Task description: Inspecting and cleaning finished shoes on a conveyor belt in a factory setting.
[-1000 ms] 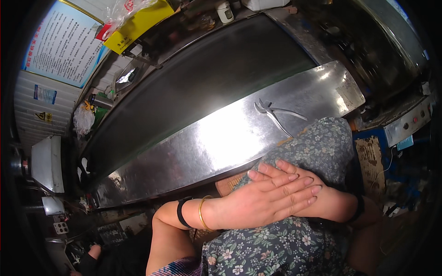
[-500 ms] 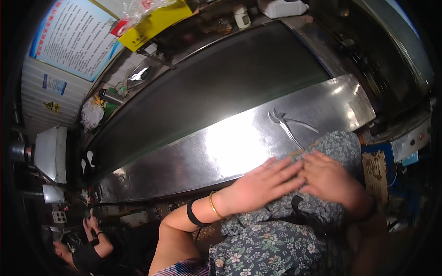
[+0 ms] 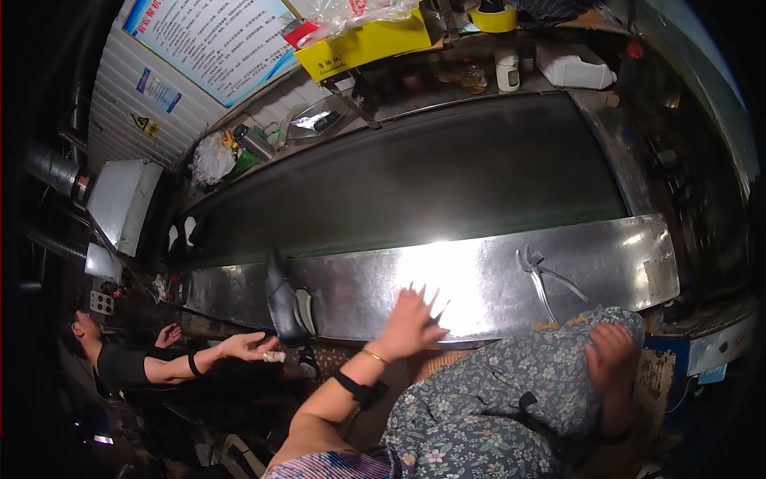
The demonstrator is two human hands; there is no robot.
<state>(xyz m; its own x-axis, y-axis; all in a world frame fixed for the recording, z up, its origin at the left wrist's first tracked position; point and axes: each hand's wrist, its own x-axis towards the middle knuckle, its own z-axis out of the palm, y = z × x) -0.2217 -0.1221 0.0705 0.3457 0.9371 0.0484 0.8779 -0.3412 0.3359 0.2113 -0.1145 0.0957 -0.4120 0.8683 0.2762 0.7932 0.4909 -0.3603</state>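
My left hand (image 3: 411, 323) reaches over the front edge of the metal strip (image 3: 359, 275), its blurred fingers spread and nothing in them. A gold bangle and a black band circle that arm. My right hand (image 3: 610, 355) rests against the floral cloth (image 3: 495, 383) over my lap, fingers slightly bent and holding nothing. On the strip's right part lie metal pincers (image 3: 550, 279), handles apart. Farther left, a black shoe (image 3: 283, 299) with a pale part showing on its side sits at the strip's front edge, apart from my left hand.
Behind the strip runs a dark conveyor belt (image 3: 447, 176). A co-worker's outstretched hand (image 3: 243, 346) is just left of the shoe. Two shoes (image 3: 187, 229) stand at the belt's far left. A yellow box (image 3: 367, 44), white bottle (image 3: 507, 72) and white jug (image 3: 574, 68) line the back.
My hands, together over the cloth before, have parted; the left moved left over the strip. A black shoe now sits on the strip, and the co-worker's arm reaches closer. The view has shifted.
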